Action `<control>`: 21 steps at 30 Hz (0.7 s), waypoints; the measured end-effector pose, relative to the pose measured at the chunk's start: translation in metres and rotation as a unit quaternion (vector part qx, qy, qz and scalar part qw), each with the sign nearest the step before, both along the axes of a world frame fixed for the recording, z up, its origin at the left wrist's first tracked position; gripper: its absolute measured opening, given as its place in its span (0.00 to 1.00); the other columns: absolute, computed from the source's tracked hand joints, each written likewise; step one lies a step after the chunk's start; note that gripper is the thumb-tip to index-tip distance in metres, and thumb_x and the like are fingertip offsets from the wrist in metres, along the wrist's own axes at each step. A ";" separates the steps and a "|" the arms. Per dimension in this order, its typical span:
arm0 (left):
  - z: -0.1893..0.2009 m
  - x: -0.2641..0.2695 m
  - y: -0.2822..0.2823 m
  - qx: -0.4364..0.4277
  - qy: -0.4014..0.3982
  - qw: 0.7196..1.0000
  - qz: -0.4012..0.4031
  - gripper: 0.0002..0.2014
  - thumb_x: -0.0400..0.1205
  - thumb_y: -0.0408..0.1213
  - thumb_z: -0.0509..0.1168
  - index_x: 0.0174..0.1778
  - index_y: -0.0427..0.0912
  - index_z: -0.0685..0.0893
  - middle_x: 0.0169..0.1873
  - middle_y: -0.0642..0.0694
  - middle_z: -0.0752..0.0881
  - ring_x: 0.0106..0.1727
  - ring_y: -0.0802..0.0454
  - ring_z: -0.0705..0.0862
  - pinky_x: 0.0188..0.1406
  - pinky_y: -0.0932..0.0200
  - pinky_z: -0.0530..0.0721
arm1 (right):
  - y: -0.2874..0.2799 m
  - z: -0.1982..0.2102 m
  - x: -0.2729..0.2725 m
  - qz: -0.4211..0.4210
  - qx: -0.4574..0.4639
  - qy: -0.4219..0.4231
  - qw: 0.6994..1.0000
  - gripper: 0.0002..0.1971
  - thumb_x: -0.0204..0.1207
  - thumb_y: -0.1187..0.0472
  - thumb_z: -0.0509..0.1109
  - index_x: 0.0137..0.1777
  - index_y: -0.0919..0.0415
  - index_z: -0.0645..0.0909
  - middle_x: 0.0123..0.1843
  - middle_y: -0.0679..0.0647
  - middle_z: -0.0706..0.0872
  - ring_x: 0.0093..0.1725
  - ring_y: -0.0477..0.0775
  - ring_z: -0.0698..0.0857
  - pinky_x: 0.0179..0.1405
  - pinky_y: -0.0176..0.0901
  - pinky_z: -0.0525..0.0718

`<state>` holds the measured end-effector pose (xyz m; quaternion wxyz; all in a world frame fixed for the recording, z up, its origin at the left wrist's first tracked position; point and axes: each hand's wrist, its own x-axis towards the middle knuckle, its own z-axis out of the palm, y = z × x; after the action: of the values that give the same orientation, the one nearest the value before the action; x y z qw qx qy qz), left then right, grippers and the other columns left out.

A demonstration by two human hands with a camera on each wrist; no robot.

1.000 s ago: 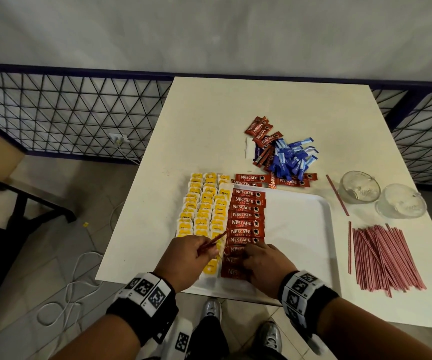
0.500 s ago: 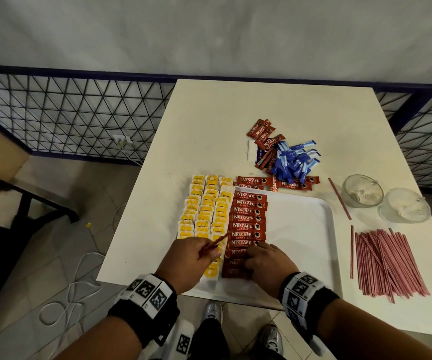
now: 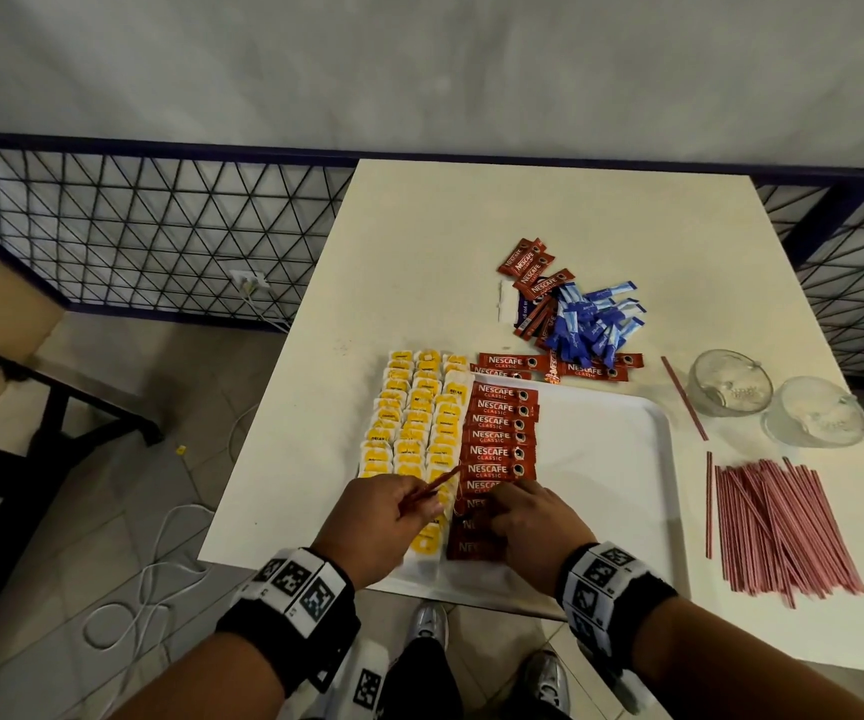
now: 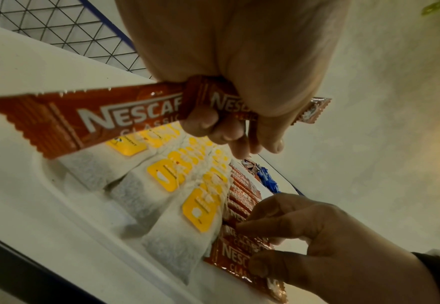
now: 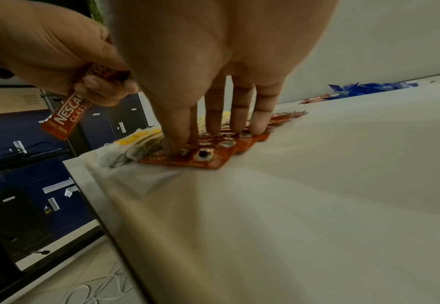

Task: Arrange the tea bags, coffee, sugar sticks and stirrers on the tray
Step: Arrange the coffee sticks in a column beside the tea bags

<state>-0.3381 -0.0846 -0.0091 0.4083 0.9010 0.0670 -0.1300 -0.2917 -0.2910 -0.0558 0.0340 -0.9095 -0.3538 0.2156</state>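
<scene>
A white tray holds columns of yellow-tagged tea bags on its left and a row of red Nescafe coffee sachets beside them. My left hand hovers over the near tea bags and grips a couple of coffee sachets in its fist. My right hand rests at the near end of the coffee row, its straight fingertips pressing on the sachets there. Blue sugar sticks and more coffee sachets lie heaped beyond the tray. Red stirrers lie right of it.
Two glass bowls stand at the table's right edge, with a single stirrer left of them. A few coffee sachets lie just past the tray's far rim. The tray's near rim overhangs the table's front edge.
Both hands stay at the near end of the coffee row; only the view shifts slightly.
</scene>
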 end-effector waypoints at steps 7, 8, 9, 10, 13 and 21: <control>0.001 0.005 0.001 -0.111 0.143 0.983 0.014 0.08 0.81 0.44 0.68 0.44 0.43 0.86 0.32 0.43 0.88 0.25 0.52 0.80 0.26 0.56 0.79 | 0.010 0.019 0.002 -0.109 0.225 0.013 0.968 0.19 0.78 0.47 0.59 0.64 0.51 0.82 0.56 0.50 0.84 0.52 0.55 0.83 0.53 0.50 0.83; 0.002 0.005 0.001 -0.154 0.186 0.970 0.005 0.07 0.81 0.43 0.68 0.43 0.42 0.84 0.29 0.45 0.86 0.23 0.53 0.77 0.23 0.58 0.76 | 0.012 0.028 0.004 -0.148 0.270 0.036 0.951 0.19 0.80 0.46 0.61 0.67 0.50 0.80 0.55 0.48 0.84 0.50 0.50 0.83 0.52 0.44 0.83; 0.005 0.006 -0.001 -0.175 0.218 0.960 -0.010 0.08 0.81 0.42 0.68 0.42 0.41 0.83 0.27 0.48 0.84 0.22 0.55 0.76 0.22 0.61 0.73 | 0.014 0.035 0.006 -0.178 0.297 0.070 0.936 0.18 0.80 0.47 0.63 0.68 0.48 0.78 0.54 0.44 0.84 0.48 0.45 0.83 0.50 0.39 0.81; 0.008 0.007 -0.003 -0.183 0.240 0.953 -0.029 0.08 0.81 0.41 0.68 0.40 0.41 0.82 0.24 0.50 0.83 0.20 0.56 0.75 0.20 0.62 0.72 | 0.016 0.043 0.008 -0.196 0.315 0.103 0.923 0.15 0.80 0.49 0.65 0.66 0.46 0.79 0.51 0.40 0.84 0.47 0.40 0.83 0.48 0.34 0.80; 0.011 0.010 -0.008 -0.187 0.255 0.947 -0.060 0.07 0.82 0.39 0.68 0.40 0.41 0.81 0.23 0.51 0.84 0.19 0.57 0.76 0.18 0.63 0.72 | 0.013 0.050 0.012 -0.228 0.327 0.142 0.906 0.05 0.80 0.52 0.68 0.44 0.40 0.82 0.36 0.36 0.83 0.36 0.31 0.81 0.37 0.27 0.73; 0.001 0.012 -0.012 -0.306 0.179 0.928 0.116 0.04 0.83 0.33 0.66 0.43 0.42 0.82 0.25 0.44 0.79 0.20 0.52 0.71 0.18 0.65 0.66 | -0.016 0.044 0.008 -0.368 0.365 0.282 0.807 0.11 0.80 0.53 0.67 0.42 0.57 0.85 0.23 0.48 0.81 0.24 0.47 0.78 0.34 0.45 0.81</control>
<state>-0.3260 -0.0962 -0.0077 0.6574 0.6803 0.2000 -0.2551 -0.2839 -0.3071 -0.0115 0.5388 -0.7910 -0.0196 0.2891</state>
